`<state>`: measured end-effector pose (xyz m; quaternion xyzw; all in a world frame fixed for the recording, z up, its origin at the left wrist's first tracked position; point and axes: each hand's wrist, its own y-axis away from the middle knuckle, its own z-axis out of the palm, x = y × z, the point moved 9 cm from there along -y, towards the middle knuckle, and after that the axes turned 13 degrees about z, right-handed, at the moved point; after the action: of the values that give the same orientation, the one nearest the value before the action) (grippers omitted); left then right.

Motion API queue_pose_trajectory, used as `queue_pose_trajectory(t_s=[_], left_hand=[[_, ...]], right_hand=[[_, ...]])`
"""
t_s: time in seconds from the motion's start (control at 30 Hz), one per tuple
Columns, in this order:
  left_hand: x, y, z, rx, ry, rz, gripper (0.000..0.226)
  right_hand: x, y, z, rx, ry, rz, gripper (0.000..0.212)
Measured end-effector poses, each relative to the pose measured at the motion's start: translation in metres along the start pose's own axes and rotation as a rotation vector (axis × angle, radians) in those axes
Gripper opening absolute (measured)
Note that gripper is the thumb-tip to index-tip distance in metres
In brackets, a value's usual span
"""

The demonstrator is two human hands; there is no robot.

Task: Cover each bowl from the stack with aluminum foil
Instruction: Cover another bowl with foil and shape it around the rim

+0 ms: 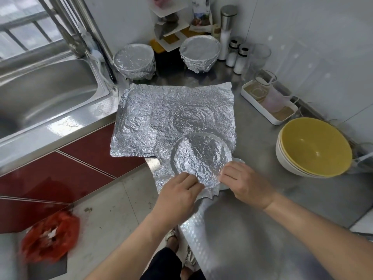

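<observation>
A bowl draped in crinkled aluminum foil stands near the front edge of the steel counter. My left hand pinches the foil at the bowl's near left rim. My right hand presses the foil down at the near right rim. Behind the bowl lie loose foil sheets, spread flat. Two foil-covered bowls stand at the back, one on the left and one on the right. A stack of bowls with yellow insides sits to the right.
A steel sink lies to the left. A white tray with glass jars, salt shakers and a rack of boxes line the back wall. A red bag lies on the floor below.
</observation>
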<state>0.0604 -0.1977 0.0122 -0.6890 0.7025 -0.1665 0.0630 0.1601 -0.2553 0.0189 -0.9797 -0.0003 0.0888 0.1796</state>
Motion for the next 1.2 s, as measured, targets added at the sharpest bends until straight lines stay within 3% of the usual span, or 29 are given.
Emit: queue_pose_trajectory(t_s=[0.17,0.4,0.47,0.53,0.57,0.63,0.7,0.77,0.83,0.93,1.07,1.2], left_hand=[[0.020,-0.012,-0.036,0.129,-0.104,0.077,0.014],[0.037,-0.006,-0.023,0.062,-0.212,-0.002,0.021],[0.037,-0.010,-0.016,0.053,-0.203,-0.042,0.036],[0.037,-0.017,-0.013,0.069,-0.178,-0.103,0.053],[0.037,-0.021,-0.010,0.055,-0.167,-0.122,0.045],[0.040,-0.032,0.000,-0.026,-0.170,-0.116,0.010],[0.040,-0.042,0.015,-0.110,-0.130,-0.129,0.015],[0.036,-0.055,0.021,-0.153,-0.076,-0.188,0.020],[0.032,-0.067,0.023,-0.142,-0.070,-0.249,0.013],[0.025,-0.072,0.029,-0.158,-0.014,-0.337,0.029],[0.007,-0.063,0.028,-0.075,0.115,-0.395,0.027],[-0.024,-0.049,0.018,-0.044,0.098,-0.443,0.051]], right_hand=[[-0.003,-0.004,-0.028,0.083,0.021,-0.071,0.018],[-0.010,-0.016,-0.023,0.059,0.090,-0.262,0.021],[-0.006,-0.020,-0.015,0.032,0.073,-0.240,0.019],[0.005,-0.023,-0.007,0.008,0.047,-0.139,0.018],[0.013,-0.024,-0.005,-0.009,0.033,-0.045,0.018],[0.038,-0.021,0.002,-0.043,-0.068,0.243,0.036],[0.064,-0.004,0.006,-0.037,-0.303,0.606,0.051],[0.076,0.016,0.012,-0.013,-0.519,0.866,0.048],[0.070,0.026,0.022,-0.045,-0.645,0.948,0.044],[0.063,0.030,0.028,-0.034,-0.718,0.983,0.045],[0.070,0.036,0.035,0.007,-0.863,1.127,0.045],[0.073,0.040,0.043,0.044,-0.963,1.206,0.035]])
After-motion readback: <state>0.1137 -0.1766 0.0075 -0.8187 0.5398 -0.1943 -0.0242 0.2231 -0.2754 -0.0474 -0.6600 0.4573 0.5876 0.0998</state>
